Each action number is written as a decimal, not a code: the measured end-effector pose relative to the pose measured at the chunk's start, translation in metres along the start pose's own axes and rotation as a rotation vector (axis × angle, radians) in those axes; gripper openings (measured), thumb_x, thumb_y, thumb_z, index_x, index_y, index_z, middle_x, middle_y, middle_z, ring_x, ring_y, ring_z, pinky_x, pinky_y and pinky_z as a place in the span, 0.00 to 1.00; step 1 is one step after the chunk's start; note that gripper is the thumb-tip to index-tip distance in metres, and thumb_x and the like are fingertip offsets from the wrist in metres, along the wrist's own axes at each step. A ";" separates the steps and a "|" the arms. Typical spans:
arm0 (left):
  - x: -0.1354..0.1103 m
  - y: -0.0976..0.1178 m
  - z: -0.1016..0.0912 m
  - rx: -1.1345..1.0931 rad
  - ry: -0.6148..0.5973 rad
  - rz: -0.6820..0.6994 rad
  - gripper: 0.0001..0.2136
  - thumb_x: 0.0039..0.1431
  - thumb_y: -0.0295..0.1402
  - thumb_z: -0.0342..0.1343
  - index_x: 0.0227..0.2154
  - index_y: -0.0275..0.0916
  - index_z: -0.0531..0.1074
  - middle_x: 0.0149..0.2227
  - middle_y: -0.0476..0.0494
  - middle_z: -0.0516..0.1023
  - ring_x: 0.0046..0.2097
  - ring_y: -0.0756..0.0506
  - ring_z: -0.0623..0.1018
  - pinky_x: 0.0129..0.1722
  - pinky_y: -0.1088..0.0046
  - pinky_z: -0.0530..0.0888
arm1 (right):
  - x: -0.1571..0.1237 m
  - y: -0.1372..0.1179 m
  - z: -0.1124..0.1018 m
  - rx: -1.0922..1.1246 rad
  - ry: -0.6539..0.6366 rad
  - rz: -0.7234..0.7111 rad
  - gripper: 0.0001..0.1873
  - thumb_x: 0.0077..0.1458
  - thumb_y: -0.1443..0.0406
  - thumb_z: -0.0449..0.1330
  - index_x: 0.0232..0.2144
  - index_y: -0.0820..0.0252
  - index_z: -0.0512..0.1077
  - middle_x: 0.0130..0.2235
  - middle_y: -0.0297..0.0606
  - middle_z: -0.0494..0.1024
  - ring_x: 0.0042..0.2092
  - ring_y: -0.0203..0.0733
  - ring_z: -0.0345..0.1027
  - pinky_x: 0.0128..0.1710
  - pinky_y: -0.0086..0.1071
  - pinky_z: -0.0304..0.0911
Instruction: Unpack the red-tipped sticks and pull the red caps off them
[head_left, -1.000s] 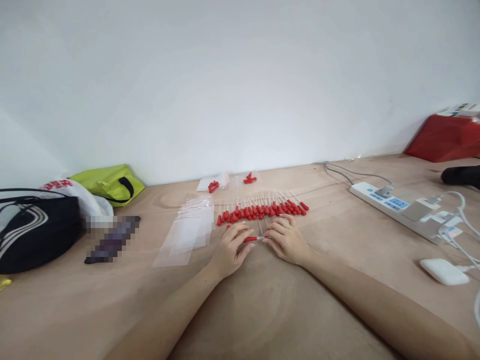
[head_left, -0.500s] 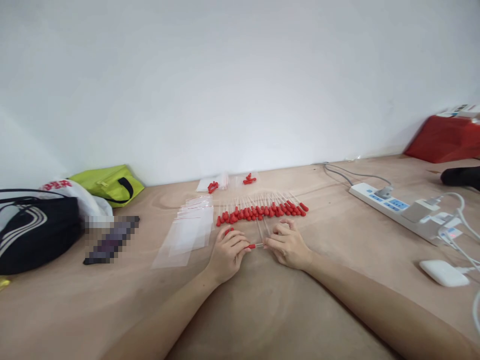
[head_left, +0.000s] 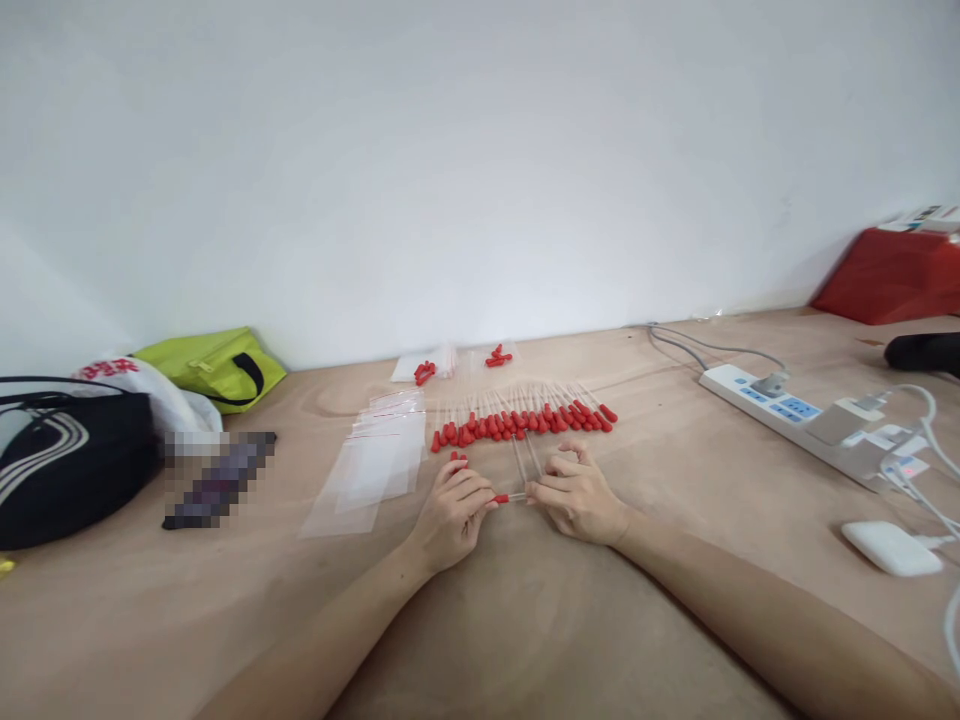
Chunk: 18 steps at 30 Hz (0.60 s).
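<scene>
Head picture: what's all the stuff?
Wall: one, white, back
Table: one, tan, below
Held dropper: one, red-clear, centre
Droppers: many, red-clear, centre
Tubes: two, clear, centre
Bulbs: several, red, back and centre
Packets: several, clear, centre left
Striped bag: one, black, left
Plastic bag: one, white, left
Strapped bag: one, lime, left
Pixelated object: one, dark, left
Unknown: one, yellow, left
Power strip: one, white, right
Plugs, cables: several, pale, right
Rounded device: one, white, right
Boxy object: one, red, right
Unclear object: one, black, right
Left hand: one, bare, centre left
Right hand: one, bare, centre right
Forearms: two, bare, front
</scene>
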<state>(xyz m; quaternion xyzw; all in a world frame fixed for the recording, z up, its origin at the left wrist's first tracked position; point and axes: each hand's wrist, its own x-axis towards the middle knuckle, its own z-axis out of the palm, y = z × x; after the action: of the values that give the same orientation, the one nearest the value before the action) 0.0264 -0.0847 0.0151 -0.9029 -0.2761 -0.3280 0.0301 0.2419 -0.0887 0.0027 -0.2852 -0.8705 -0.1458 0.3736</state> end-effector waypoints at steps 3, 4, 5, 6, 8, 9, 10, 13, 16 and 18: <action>-0.002 -0.001 0.001 -0.022 0.006 0.014 0.07 0.57 0.26 0.46 0.28 0.39 0.68 0.29 0.49 0.75 0.33 0.51 0.73 0.48 0.64 0.64 | 0.000 0.000 0.000 0.014 -0.005 -0.004 0.08 0.55 0.67 0.50 0.28 0.58 0.69 0.21 0.29 0.72 0.30 0.33 0.57 0.47 0.38 0.44; -0.002 0.000 0.001 -0.030 0.007 0.017 0.07 0.57 0.26 0.46 0.29 0.39 0.68 0.28 0.48 0.75 0.32 0.51 0.73 0.48 0.63 0.65 | 0.000 0.000 0.000 0.015 -0.008 -0.006 0.08 0.55 0.67 0.50 0.28 0.58 0.69 0.21 0.29 0.71 0.30 0.33 0.56 0.47 0.38 0.44; -0.002 0.000 0.001 -0.037 0.007 0.018 0.07 0.57 0.26 0.46 0.29 0.39 0.68 0.28 0.48 0.75 0.32 0.51 0.73 0.48 0.63 0.65 | -0.001 0.000 0.000 0.013 -0.010 -0.009 0.08 0.55 0.67 0.50 0.28 0.58 0.69 0.21 0.29 0.71 0.30 0.33 0.56 0.47 0.38 0.44; -0.002 0.000 0.001 -0.043 0.005 0.016 0.07 0.57 0.26 0.45 0.29 0.39 0.68 0.28 0.48 0.75 0.32 0.51 0.73 0.48 0.63 0.65 | -0.001 0.000 0.000 0.007 -0.010 -0.014 0.08 0.55 0.67 0.50 0.28 0.58 0.69 0.21 0.29 0.71 0.29 0.32 0.56 0.47 0.38 0.44; -0.001 0.002 0.000 -0.057 0.002 0.003 0.07 0.57 0.26 0.45 0.29 0.38 0.68 0.27 0.48 0.75 0.32 0.51 0.73 0.48 0.63 0.66 | -0.002 0.001 0.001 -0.014 -0.008 -0.031 0.07 0.55 0.68 0.50 0.30 0.58 0.69 0.21 0.29 0.71 0.30 0.32 0.57 0.47 0.39 0.44; -0.001 0.002 -0.001 -0.067 0.004 -0.002 0.07 0.56 0.26 0.46 0.29 0.38 0.68 0.27 0.48 0.74 0.32 0.51 0.73 0.48 0.63 0.66 | -0.002 0.001 0.001 -0.027 -0.004 -0.039 0.07 0.54 0.68 0.50 0.30 0.58 0.69 0.22 0.29 0.71 0.30 0.32 0.57 0.48 0.39 0.44; 0.000 0.003 -0.002 -0.079 0.006 -0.005 0.07 0.56 0.26 0.46 0.28 0.38 0.68 0.27 0.48 0.74 0.31 0.51 0.73 0.48 0.64 0.66 | -0.003 0.001 0.001 -0.039 0.001 -0.044 0.07 0.54 0.68 0.50 0.31 0.58 0.69 0.22 0.29 0.71 0.30 0.32 0.57 0.48 0.39 0.44; 0.002 0.005 -0.005 -0.123 0.020 -0.014 0.07 0.56 0.26 0.46 0.27 0.38 0.68 0.26 0.48 0.74 0.30 0.52 0.73 0.47 0.65 0.67 | -0.005 0.001 0.002 -0.071 0.020 -0.051 0.08 0.54 0.68 0.50 0.31 0.57 0.69 0.22 0.29 0.71 0.30 0.32 0.58 0.48 0.40 0.43; 0.003 0.006 -0.008 -0.169 -0.006 -0.054 0.08 0.57 0.27 0.45 0.26 0.38 0.68 0.24 0.49 0.73 0.29 0.52 0.73 0.47 0.65 0.67 | -0.005 0.001 0.002 -0.103 0.033 -0.061 0.08 0.54 0.68 0.50 0.31 0.56 0.69 0.22 0.28 0.71 0.30 0.31 0.59 0.48 0.40 0.43; 0.004 0.006 -0.009 -0.188 -0.037 -0.082 0.09 0.57 0.28 0.44 0.25 0.38 0.68 0.23 0.48 0.73 0.29 0.51 0.73 0.47 0.64 0.67 | -0.005 0.000 0.002 -0.119 0.053 -0.066 0.07 0.54 0.68 0.51 0.31 0.56 0.69 0.22 0.28 0.71 0.29 0.31 0.59 0.48 0.40 0.43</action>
<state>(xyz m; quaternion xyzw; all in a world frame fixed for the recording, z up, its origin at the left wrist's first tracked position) 0.0265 -0.0896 0.0254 -0.8956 -0.2814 -0.3367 -0.0732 0.2433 -0.0891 -0.0024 -0.2740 -0.8590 -0.2171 0.3741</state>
